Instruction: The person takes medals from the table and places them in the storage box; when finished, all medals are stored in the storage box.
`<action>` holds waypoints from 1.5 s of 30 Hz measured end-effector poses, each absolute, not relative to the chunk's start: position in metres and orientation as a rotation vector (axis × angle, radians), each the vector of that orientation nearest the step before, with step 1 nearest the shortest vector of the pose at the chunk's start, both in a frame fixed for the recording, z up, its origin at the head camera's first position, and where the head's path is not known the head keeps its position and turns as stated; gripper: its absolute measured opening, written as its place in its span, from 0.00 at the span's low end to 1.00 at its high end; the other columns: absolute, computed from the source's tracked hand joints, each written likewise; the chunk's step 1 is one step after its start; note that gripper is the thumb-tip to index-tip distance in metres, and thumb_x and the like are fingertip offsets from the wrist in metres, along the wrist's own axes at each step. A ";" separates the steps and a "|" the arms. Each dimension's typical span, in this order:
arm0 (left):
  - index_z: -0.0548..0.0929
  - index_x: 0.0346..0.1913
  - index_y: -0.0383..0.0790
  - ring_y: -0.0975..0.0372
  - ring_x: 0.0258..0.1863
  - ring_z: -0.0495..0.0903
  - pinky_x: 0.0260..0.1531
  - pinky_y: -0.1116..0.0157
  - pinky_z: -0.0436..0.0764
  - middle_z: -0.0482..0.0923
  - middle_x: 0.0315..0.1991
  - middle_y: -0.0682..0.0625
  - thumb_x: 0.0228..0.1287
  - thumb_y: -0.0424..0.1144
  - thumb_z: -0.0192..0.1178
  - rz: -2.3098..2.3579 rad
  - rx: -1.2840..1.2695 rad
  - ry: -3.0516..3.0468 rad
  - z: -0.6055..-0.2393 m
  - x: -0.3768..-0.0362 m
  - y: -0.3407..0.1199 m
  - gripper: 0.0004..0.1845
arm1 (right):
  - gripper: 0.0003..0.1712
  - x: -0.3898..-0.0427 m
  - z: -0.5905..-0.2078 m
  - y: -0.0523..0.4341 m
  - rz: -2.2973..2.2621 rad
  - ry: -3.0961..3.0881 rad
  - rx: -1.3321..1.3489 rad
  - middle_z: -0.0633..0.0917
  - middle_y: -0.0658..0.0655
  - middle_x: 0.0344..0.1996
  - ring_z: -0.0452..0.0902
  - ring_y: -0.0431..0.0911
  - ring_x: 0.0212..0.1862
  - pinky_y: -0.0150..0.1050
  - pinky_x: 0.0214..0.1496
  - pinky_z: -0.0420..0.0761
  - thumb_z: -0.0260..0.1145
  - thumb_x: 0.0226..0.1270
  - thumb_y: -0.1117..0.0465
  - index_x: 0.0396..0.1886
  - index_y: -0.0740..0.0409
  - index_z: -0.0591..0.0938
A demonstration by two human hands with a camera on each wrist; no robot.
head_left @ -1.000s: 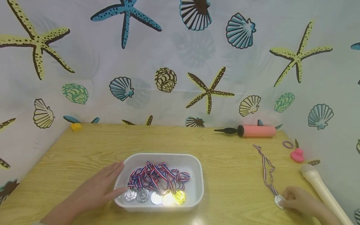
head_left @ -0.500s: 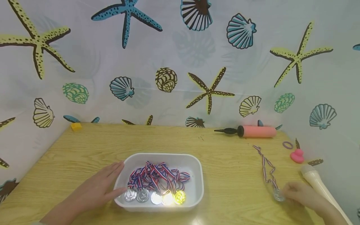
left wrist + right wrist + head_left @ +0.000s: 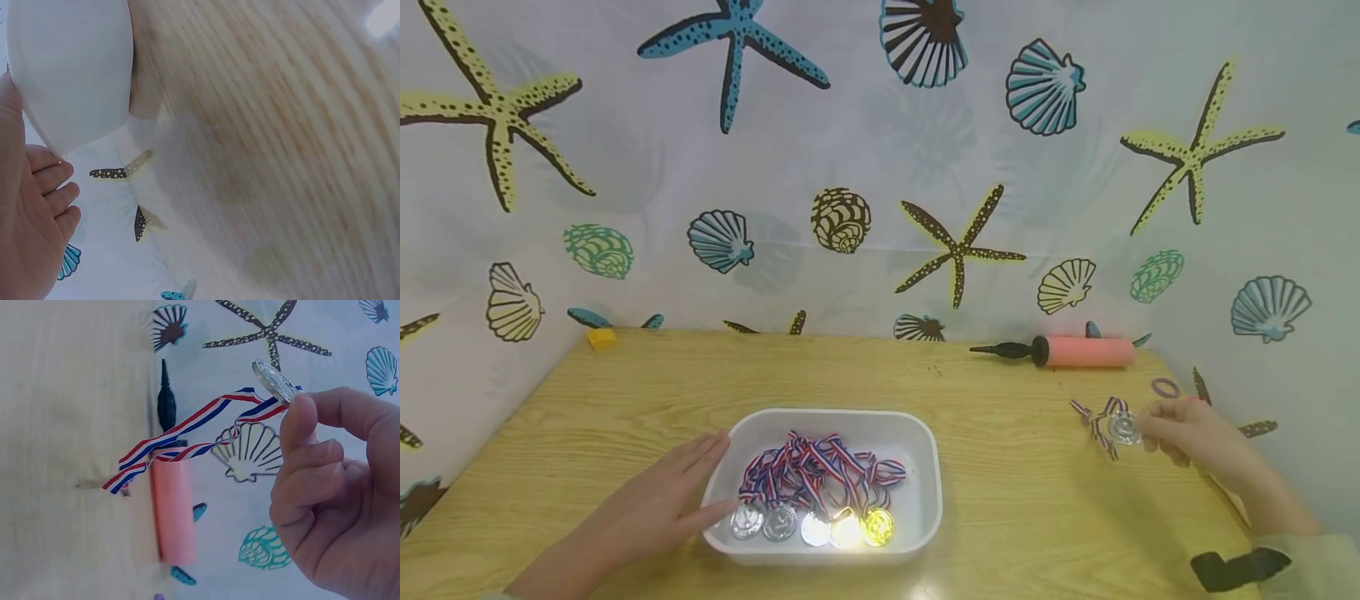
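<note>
Left wrist view: left hand [image 3: 28,231] at 8 o'clock, palm showing, fingers [image 3: 53,178] straight and relaxed, holding nothing. White tub [image 3: 69,65] at 10–11 o'clock, outer wall and rounded corner visible, contents hidden. Hand lies against the tub's wall at the far left edge. Wooden table [image 3: 281,156] fills 12 through 5 o'clock, grain blurred. Sea-print curtain [image 3: 125,250] at 7 o'clock, dark spotted starfish arms and a blue shell on it.
</note>
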State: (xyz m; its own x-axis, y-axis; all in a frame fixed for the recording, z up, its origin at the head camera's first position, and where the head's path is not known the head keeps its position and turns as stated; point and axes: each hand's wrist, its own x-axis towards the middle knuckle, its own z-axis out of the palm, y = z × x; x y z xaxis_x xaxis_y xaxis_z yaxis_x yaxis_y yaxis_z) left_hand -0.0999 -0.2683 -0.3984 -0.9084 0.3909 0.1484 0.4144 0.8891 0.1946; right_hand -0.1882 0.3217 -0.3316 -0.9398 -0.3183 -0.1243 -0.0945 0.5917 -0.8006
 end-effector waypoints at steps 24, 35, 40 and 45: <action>0.62 0.66 0.30 0.43 0.62 0.60 0.59 0.47 0.62 0.60 0.65 0.37 0.62 0.61 0.52 -0.345 -0.626 -2.964 -0.400 -0.100 -0.268 0.41 | 0.12 -0.210 -0.202 0.161 -1.399 2.428 -0.814 0.75 0.61 0.21 0.64 0.44 0.19 0.33 0.21 0.68 0.57 0.68 0.61 0.32 0.68 0.71; 0.61 0.67 0.30 0.42 0.62 0.59 0.59 0.46 0.61 0.59 0.65 0.36 0.62 0.61 0.51 -0.347 -0.620 -2.964 -0.401 -0.100 -0.270 0.41 | 0.09 -0.212 -0.212 0.122 -1.410 2.323 -0.880 0.76 0.61 0.20 0.60 0.42 0.15 0.33 0.17 0.64 0.58 0.66 0.63 0.30 0.66 0.74; 0.61 0.67 0.31 0.43 0.63 0.58 0.59 0.47 0.61 0.59 0.66 0.37 0.62 0.63 0.49 -0.351 -0.598 -2.990 -0.400 -0.100 -0.270 0.42 | 0.08 -0.211 -0.224 0.111 -1.372 2.303 -0.821 0.77 0.59 0.21 0.59 0.41 0.15 0.31 0.16 0.62 0.59 0.64 0.62 0.31 0.64 0.75; 0.61 0.67 0.31 0.43 0.63 0.58 0.60 0.47 0.60 0.58 0.66 0.37 0.63 0.63 0.48 -0.346 -0.598 -2.996 -0.399 -0.099 -0.268 0.42 | 0.06 -0.214 -0.241 0.103 -1.300 2.313 -0.804 0.77 0.57 0.21 0.61 0.41 0.15 0.31 0.19 0.64 0.59 0.63 0.63 0.30 0.63 0.75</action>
